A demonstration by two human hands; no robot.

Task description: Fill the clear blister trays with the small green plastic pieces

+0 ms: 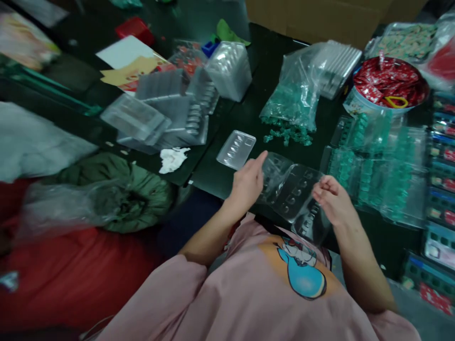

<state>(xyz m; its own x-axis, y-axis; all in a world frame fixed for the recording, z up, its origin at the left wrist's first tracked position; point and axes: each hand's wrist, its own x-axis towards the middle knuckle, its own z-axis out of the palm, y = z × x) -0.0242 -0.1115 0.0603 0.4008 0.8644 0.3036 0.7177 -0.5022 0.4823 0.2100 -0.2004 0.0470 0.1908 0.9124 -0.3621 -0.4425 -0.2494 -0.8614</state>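
The step in hand looks to be handling the clear moulded plastic [296, 192], which spans the space between the two hands above the table's near edge; the right hand [330, 199] pinches its edge between thumb and fingers; the left hand [246, 184] is at the opposite side, index finger extended and the others curled, though whether it pinches the plastic I cannot tell; a small clear tray [236, 149] lies near the left fingertips, loose green pieces [288, 136] lie beyond the plastic, by an open bag [293, 94], and green-filled packs [384, 170] sit near the right hand; any next move seems to call for a light, even hold, since the plastic looks thin and bendable.
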